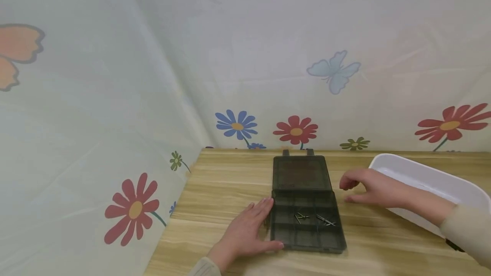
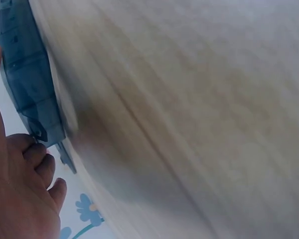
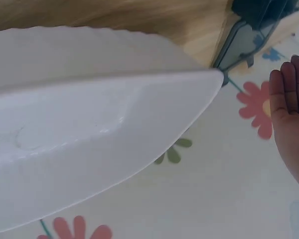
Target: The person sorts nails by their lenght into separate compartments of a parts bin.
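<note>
A dark translucent compartment box (image 1: 308, 246) stands on the wooden table with its lid (image 1: 301, 173) folded back toward the wall. Several small brass-coloured, screw-like pieces (image 1: 297, 219) lie in a middle compartment, and silver ones (image 1: 325, 220) lie to their right. My left hand (image 1: 243, 233) rests along the box's left side, fingers extended at the edge and thumb at the front left corner. In the left wrist view, its fingertips touch the box wall (image 2: 32, 84). My right hand (image 1: 377, 188) hovers right of the box with relaxed, bent fingers and nothing visible in it.
A white plastic tub (image 1: 426, 169) sits on the right of the table, partly behind my right forearm. A flower-print curtain (image 1: 249, 54) hangs along the table's back and left edges. Bare wood (image 1: 226, 178) shows left of the box.
</note>
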Demonstrator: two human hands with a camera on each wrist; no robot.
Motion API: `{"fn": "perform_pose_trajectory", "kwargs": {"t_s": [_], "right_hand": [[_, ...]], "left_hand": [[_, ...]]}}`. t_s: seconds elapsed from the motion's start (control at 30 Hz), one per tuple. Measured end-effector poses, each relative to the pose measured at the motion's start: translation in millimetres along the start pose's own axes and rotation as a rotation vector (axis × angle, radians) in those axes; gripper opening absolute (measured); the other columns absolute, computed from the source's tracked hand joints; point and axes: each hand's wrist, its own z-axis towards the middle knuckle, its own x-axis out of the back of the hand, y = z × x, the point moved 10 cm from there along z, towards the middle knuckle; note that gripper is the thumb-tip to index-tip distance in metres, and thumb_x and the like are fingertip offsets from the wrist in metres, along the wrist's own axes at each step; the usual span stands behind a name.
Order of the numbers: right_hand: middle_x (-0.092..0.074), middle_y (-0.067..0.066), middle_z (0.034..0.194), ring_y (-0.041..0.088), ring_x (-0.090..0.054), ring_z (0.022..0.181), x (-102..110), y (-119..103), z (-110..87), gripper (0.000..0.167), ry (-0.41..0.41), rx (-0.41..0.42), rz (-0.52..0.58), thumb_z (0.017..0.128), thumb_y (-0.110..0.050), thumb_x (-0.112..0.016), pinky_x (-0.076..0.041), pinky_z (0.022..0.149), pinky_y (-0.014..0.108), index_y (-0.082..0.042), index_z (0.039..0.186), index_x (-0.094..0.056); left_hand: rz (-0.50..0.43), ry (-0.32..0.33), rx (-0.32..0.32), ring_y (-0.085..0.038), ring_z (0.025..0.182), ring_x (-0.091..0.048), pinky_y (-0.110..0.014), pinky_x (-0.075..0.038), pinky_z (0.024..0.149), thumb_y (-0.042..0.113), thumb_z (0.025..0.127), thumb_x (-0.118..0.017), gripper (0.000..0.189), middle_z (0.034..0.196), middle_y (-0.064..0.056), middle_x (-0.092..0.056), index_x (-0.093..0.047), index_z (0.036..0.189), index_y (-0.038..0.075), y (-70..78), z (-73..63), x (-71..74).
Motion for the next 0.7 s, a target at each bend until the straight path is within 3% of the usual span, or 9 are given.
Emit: {"fn": "perform_pose_trajectory", "kwargs": {"t_s": [0.17,0.33,0.53,0.7], "right_hand": [[-0.071,-0.018,0.104,0.002,-0.068,0.096,25,12,-10.9,0.023,0.037,-0.091,0.005,0.095,-0.029,-0.084,-0.063,0.081,0.031,-0.018,0.112,-0.074],[-0.072,-0.017,0.105,0.001,-0.067,0.099,46,17,-15.0,0.017,0.044,-0.171,0.029,0.102,-0.026,-0.076,-0.062,0.083,0.031,-0.018,0.117,-0.075],[-0.074,-0.009,0.116,0.017,-0.071,0.109,65,24,-17.6,0.026,0.055,-0.256,0.033,0.108,-0.023,-0.065,-0.062,0.090,0.033,-0.010,0.130,-0.073],[-0.074,0.006,0.128,0.030,-0.070,0.117,64,30,-19.0,0.037,0.056,-0.303,0.052,0.111,-0.027,-0.060,-0.062,0.090,0.038,-0.004,0.138,-0.069]], "left_hand": [[-0.029,-0.005,0.002,-0.018,0.162,-0.027,-0.046,-0.026,0.132,0.088,0.088,-0.056,0.116,0.177,-0.002,-0.027,-0.025,0.172,0.014,-3.3,3.5,1.9],[-0.084,0.014,0.014,-0.022,0.160,-0.031,-0.047,-0.027,0.132,0.083,0.089,-0.062,0.113,0.175,-0.004,-0.032,-0.029,0.171,0.013,-11.2,10.0,14.2],[-0.217,0.003,0.107,-0.026,0.160,-0.034,-0.050,-0.031,0.130,0.080,0.089,-0.065,0.110,0.176,-0.001,-0.030,-0.029,0.171,0.017,-24.1,21.4,37.4],[-0.345,0.016,0.186,-0.027,0.158,-0.037,-0.053,-0.036,0.127,0.079,0.090,-0.065,0.106,0.174,0.000,-0.033,-0.030,0.171,0.019,-39.4,34.3,49.6]]}}
